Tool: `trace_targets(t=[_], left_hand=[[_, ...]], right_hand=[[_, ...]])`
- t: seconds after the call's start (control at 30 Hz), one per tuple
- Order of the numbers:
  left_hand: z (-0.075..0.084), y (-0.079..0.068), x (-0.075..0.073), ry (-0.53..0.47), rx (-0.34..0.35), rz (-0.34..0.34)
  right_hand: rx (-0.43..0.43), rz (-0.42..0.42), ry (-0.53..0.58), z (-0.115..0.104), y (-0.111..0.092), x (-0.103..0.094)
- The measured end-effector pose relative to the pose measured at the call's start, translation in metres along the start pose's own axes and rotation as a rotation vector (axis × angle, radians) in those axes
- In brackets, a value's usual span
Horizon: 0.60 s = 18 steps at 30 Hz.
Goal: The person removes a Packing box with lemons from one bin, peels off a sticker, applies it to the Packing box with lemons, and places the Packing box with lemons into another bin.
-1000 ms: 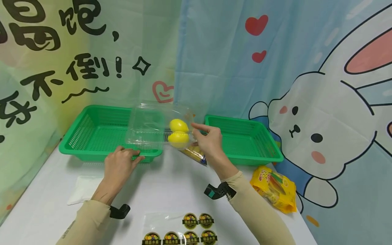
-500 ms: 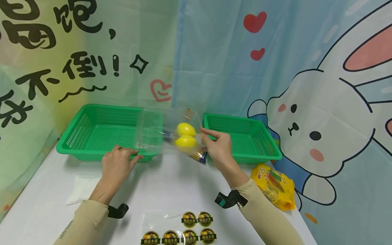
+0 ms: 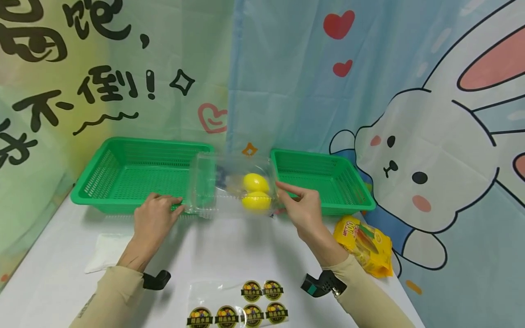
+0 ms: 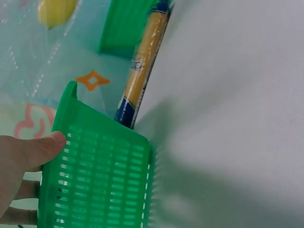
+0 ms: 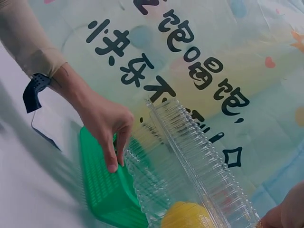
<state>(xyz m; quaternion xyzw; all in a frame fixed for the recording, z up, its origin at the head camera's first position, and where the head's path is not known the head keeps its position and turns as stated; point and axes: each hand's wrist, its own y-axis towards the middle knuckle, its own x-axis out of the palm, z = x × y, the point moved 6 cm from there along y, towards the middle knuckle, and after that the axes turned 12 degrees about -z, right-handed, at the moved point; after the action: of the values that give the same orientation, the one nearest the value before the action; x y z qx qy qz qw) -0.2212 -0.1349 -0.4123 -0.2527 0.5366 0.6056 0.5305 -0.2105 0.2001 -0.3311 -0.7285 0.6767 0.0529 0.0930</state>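
My left hand grips the front rim of the left green basket, thumb on the outer side in the left wrist view. My right hand pinches the right end of a clear plastic clamshell box. Two yellow lemons lie in the box at its right end. In the head view the box hangs above the table, between the two baskets, its left end overlapping the left basket's corner. The right wrist view shows the box's ridged edge and one lemon through the plastic.
A second green basket stands at the right. Between the baskets lies a long spaghetti packet. A yellow mango-print bag is at the right edge, a white packet at the left. A sheet of round stickers lies in front.
My right hand has carried the box with the lemons to the right and slightly nearer, away from above the left basket. My left hand has stayed at the basket rim.
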Motion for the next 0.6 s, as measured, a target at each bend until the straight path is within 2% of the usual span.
trace_targets(t=[0.27,0.6], left_hand=[[-0.002,0.000,-0.001,-0.066,-0.014,-0.022],[-0.001,0.000,-0.001,-0.056,-0.026,-0.034]], right_hand=[[0.003,-0.004,-0.027,0.005,-0.013,-0.007],[0.021,-0.012,-0.036,0.015,-0.026,-0.014]])
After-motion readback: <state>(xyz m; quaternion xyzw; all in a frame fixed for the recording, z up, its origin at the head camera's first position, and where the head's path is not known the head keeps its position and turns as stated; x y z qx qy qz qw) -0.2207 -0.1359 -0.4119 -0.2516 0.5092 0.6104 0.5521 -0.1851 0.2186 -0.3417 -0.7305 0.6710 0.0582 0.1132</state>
